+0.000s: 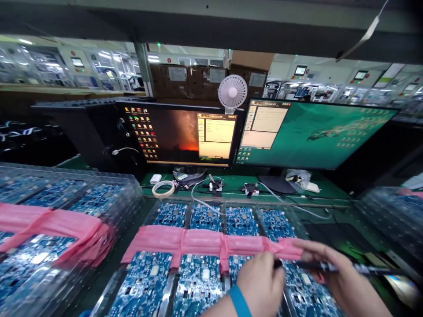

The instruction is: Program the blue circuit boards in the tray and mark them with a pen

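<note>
A clear tray of blue circuit boards [200, 286] lies before me, with a strip of pink wrap [201, 242] across its middle. My left hand [259, 281], with a blue band at the wrist, is closed over the tray's right part, its fingertips at the black end of a pen-like object. In my right hand [333, 268], the dark shaft of that marker [317, 265] rests between thumb and fingers, pointing left. The right fingers are next to the right end of the pink wrap.
Stacked trays of boards [95, 198] with pink wrap stand at the left, more [393, 215] at the right. Behind are two monitors [178, 136] [313, 132], a small white fan [232, 91], a tape roll [163, 189] and cabled fixtures [251, 189].
</note>
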A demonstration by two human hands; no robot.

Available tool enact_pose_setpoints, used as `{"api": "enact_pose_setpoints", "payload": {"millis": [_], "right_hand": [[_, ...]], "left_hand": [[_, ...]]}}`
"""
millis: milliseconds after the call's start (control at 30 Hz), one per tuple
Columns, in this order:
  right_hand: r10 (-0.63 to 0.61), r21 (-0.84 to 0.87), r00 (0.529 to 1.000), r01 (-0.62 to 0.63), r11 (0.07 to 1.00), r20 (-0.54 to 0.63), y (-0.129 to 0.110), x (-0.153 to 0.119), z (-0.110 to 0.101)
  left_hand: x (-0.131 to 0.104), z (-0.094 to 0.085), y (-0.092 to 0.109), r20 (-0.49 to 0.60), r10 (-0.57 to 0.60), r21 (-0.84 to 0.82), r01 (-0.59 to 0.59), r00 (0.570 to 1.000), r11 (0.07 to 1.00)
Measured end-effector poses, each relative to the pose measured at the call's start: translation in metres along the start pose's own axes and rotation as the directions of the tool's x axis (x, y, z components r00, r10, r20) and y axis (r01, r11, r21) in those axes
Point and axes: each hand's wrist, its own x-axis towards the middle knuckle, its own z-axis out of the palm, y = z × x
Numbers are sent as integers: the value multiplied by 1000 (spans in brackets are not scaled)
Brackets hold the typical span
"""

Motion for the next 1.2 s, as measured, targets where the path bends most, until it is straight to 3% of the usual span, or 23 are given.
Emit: {"api": "enact_pose_setpoints", "payload": {"millis": [67, 133, 267, 367, 867, 1200], "right_hand": [[38, 82, 992, -28, 996, -117, -10, 29, 12], [84, -66, 985, -95, 993, -150, -15, 60, 34], [36, -199, 996, -51, 979, -79, -2, 104, 81], [22, -233, 997, -39, 972, -77, 17, 112, 97], [-21, -381, 992, -29, 924, -127, 41, 116, 95], [28, -262, 997, -47, 964, -76, 31, 115, 94]], "left_hand": [[7, -8, -10, -97, -23, 68, 30, 995, 997], [13, -9, -24, -133, -23, 189, 49, 991, 981], [17, 1, -48, -88, 16, 315, 13, 996, 949], [17, 6, -53, -50, 30, 326, -13, 998, 945], [20, 3, -48, 6, -10, 296, 8, 1000, 955], [19, 7, -50, -20, 3, 299, 3, 1000, 954]]}}
